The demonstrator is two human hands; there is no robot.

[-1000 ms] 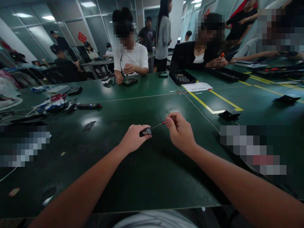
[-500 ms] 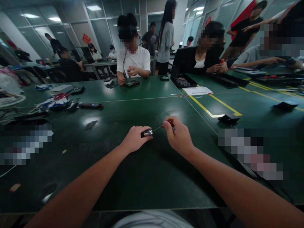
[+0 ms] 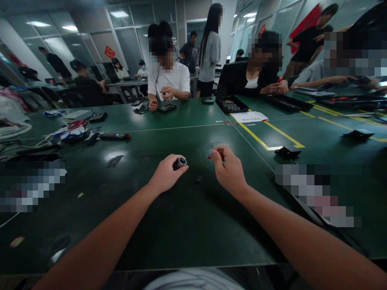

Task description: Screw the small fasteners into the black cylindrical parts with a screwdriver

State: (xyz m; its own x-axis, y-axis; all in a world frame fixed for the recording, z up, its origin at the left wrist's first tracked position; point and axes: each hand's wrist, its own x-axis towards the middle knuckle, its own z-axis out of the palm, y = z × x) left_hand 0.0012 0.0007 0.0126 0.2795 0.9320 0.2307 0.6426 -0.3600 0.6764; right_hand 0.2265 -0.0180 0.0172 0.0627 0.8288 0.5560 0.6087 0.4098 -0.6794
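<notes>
Between the thumb and fingers of my left hand is a short dark cylinder, its open, light-rimmed end facing right. My right hand pinches a small screwdriver with a red handle. The thin shaft points left toward the cylinder and stays apart from it. A small dark round piece lies on the green tabletop between my hands, too small to name.
A dark pen-shaped tool and a heap of cables and cloth lie at the left. Black folded pieces and a white paper are at the right. Across the table, a person in white works beside black trays.
The screwdriver tip has come away from the cylinder. My left hand has tilted the cylinder, and its end now shows open. A small dark round piece now lies on the table.
</notes>
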